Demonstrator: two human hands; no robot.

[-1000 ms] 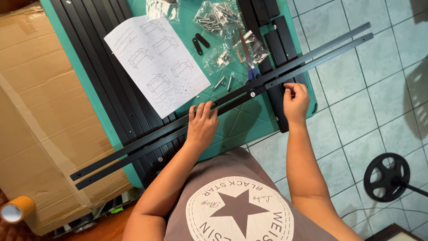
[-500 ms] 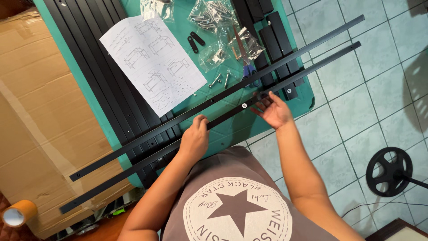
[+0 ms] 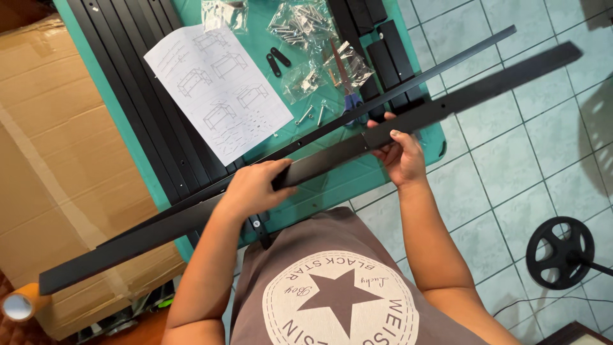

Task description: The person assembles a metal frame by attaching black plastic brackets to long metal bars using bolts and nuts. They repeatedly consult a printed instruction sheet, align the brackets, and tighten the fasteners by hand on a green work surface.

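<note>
Far left: roll of tape [image 3: 19, 305] at the bottom corner, flattened cardboard box [image 3: 57, 160] lying beside the green desk [image 3: 131, 137]. Stack of black metal slats [image 3: 137, 89] lies along the desk's left side, partly under a sheet of assembly instructions [image 3: 217, 89] with line drawings. Person holds a long black metal rail [image 3: 332, 156] in both hands, lifted off the desk, running diagonally from low left by the tape roll to high right over the tiled floor [image 3: 511, 185]. Left hand [image 3: 252, 188] is wrapped over the rail a bit left of its middle, fingers [image 3: 281, 185] closed around it. Right hand [image 3: 399, 153] grips the same rail further right, fingers closed on it, thumb on top near the edge. A second, thinner black rail [image 3: 408, 80] lies just behind the held one, roughly parallel, its right end sticking out past the desk edge over the floor; can't tell if the two touch. Above the hands on the desk: clear bags of screws [image 3: 300, 22], two small black link plates [image 3: 276, 61], loose bolts [image 3: 313, 115], blue-handled scissors [image 3: 348, 96] partly under a bag. Short black bars [image 3: 377, 38] lie at the desk's top right. Lower right on the floor: round black fan base [image 3: 562, 252]. Person wears a grey-brown shirt [image 3: 338, 287] with a star print.
</note>
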